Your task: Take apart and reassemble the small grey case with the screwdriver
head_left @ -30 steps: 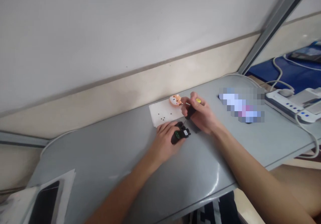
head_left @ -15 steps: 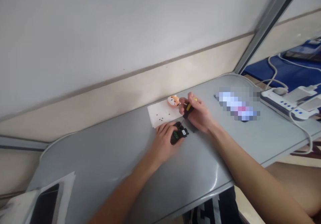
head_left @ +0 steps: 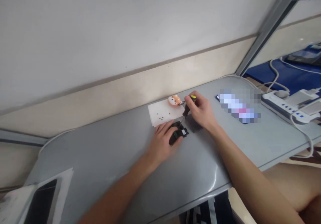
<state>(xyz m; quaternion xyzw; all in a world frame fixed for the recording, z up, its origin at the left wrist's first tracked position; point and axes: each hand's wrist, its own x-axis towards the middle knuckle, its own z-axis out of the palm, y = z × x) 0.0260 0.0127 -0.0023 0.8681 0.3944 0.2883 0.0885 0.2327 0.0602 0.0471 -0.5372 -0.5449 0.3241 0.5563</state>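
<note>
My left hand [head_left: 164, 140] grips a small black device [head_left: 178, 133] with a green circuit part and a white label, holding it against the grey table. In my right hand [head_left: 200, 110] is a black and yellow screwdriver [head_left: 186, 110], pointing down with its tip at the device. Behind them lies white paper [head_left: 163, 109] with several tiny dark screws [head_left: 161, 118] on it. An orange and white animal-faced item [head_left: 174, 100] sits on the paper's back right part. A dark flat piece [head_left: 195, 125] is partly hidden beneath my right hand.
A phone with a blurred-out screen [head_left: 237, 106] lies to the right, near a white power strip [head_left: 288, 107] with plugs and cables. At the front left, a dark phone [head_left: 41, 202] rests on papers [head_left: 65, 190]. A wall runs behind the table [head_left: 107, 157].
The fingers of my right hand have changed their hold on the screwdriver, which now stands more upright. My left hand still holds the device. The view has shifted slightly.
</note>
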